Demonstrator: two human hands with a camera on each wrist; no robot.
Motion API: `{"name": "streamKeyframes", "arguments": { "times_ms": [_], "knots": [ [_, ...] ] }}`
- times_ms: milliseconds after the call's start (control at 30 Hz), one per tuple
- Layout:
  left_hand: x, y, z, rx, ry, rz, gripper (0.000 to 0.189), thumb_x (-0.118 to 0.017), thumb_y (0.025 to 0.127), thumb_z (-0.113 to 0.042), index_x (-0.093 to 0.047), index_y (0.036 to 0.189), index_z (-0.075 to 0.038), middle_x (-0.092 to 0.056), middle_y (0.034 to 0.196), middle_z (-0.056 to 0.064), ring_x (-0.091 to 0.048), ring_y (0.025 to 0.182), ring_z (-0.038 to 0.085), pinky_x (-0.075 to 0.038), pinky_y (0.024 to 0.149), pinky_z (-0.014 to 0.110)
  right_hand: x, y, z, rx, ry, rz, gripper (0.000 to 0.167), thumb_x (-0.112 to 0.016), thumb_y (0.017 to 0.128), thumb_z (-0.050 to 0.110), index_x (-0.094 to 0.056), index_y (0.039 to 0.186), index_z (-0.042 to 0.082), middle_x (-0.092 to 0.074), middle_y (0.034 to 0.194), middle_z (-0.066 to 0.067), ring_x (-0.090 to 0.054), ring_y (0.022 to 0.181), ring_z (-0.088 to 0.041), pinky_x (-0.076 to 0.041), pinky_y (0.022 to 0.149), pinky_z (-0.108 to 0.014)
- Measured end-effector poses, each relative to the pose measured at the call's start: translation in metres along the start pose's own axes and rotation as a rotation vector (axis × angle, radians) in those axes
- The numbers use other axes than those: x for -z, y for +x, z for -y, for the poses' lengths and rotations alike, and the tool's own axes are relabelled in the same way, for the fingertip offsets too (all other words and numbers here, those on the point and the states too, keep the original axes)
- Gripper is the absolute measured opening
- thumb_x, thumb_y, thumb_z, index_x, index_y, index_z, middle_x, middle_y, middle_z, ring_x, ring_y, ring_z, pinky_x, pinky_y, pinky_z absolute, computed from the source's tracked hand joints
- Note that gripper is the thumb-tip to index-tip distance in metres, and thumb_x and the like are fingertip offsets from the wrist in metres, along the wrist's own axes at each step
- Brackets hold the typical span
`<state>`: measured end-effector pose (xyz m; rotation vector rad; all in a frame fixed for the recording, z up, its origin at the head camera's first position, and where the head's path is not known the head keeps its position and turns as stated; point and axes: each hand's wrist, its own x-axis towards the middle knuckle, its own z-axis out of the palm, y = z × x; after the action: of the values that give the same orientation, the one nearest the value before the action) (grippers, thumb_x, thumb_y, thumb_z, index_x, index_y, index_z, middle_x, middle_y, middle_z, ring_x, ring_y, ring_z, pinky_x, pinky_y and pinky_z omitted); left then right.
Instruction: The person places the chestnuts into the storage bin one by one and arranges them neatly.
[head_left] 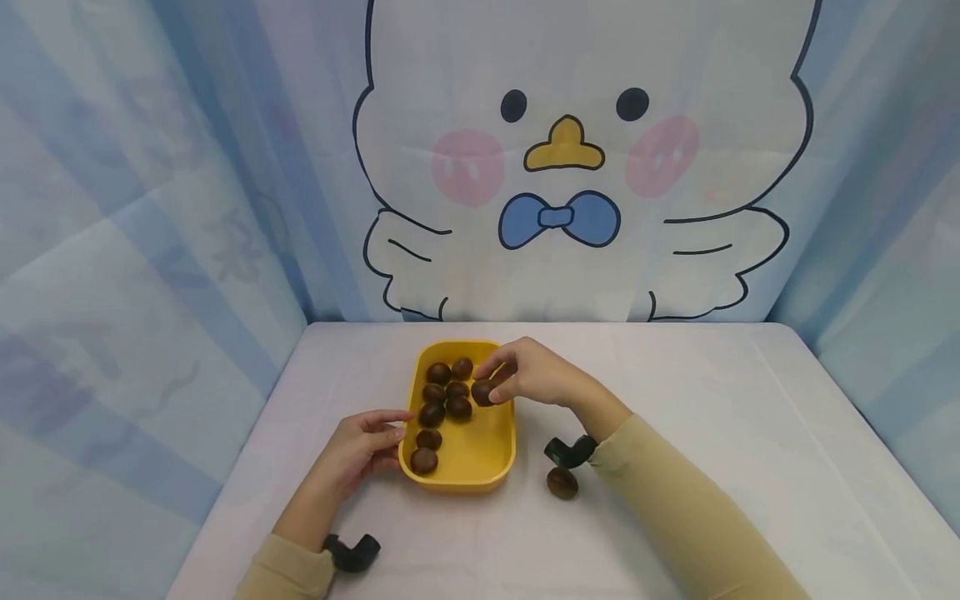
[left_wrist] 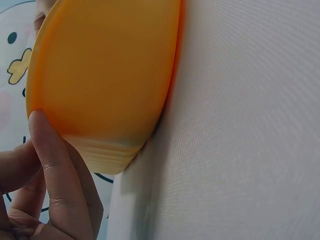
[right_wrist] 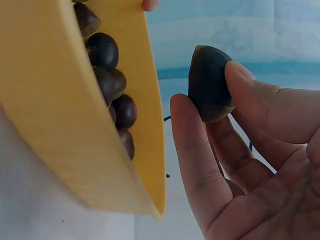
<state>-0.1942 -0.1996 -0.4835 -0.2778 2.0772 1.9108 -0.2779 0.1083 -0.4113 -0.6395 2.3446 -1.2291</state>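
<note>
A chestnut (right_wrist: 210,82) is pinched between the thumb and fingertips of my right hand (head_left: 536,375), over the right side of a yellow tray (head_left: 472,475). Several glossy brown chestnuts (head_left: 432,414) lie inside, mostly along the left side and toward the far end. My left hand (head_left: 360,450) is at the tray's left side; in the left wrist view a fingertip (left_wrist: 39,120) touches the outer wall by the rim, and no chestnut shows in that hand. One more chestnut (head_left: 562,483) rests on the table to the right of the tray, below my right wrist.
The table (head_left: 675,375) has a pale cloth cover. Behind it hangs a curtain (head_left: 562,275) printed with a white cartoon bird, and bluish curtains (head_left: 150,250) stand at both sides. Dark wrist bands (head_left: 352,552) sit at both sleeves.
</note>
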Motion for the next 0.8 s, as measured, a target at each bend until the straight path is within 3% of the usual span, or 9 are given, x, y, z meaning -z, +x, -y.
{"name": "streamKeyframes", "arguments": {
  "times_ms": [267,533,800],
  "knots": [
    [0.002,0.001,0.0,-0.001,-0.01,0.014,0.04,-0.071,0.101,-0.011,-0.069,0.14,-0.003,-0.074,0.097,0.006,-0.069,0.07,0.015,-0.066,0.068,0.025,-0.011,0.021,0.008,0.004,0.011,0.023,0.03,-0.082,0.091,0.005,-0.081,0.12,0.016,-0.076,0.129,-0.005,-0.076,0.109,-0.02,-0.064,0.101,-0.039],
    [0.003,0.001,0.001,0.005,-0.023,0.021,0.041,-0.072,0.101,-0.011,-0.069,0.141,-0.003,-0.074,0.096,0.005,-0.069,0.068,0.014,-0.065,0.068,0.025,-0.026,0.036,0.006,0.005,0.025,0.033,0.027,-0.084,0.091,0.007,-0.082,0.116,0.017,-0.077,0.119,-0.003,-0.071,0.104,-0.022,-0.066,0.093,-0.034],
    [0.002,0.002,0.002,0.0,-0.027,0.026,0.04,-0.07,0.102,-0.01,-0.069,0.141,-0.002,-0.075,0.098,0.007,-0.069,0.069,0.014,-0.066,0.068,0.025,-0.041,0.044,0.006,0.003,0.066,0.087,0.029,-0.083,0.09,0.002,-0.081,0.118,0.008,-0.08,0.111,-0.006,-0.074,0.092,-0.016,-0.067,0.085,-0.031]
  ]
}}
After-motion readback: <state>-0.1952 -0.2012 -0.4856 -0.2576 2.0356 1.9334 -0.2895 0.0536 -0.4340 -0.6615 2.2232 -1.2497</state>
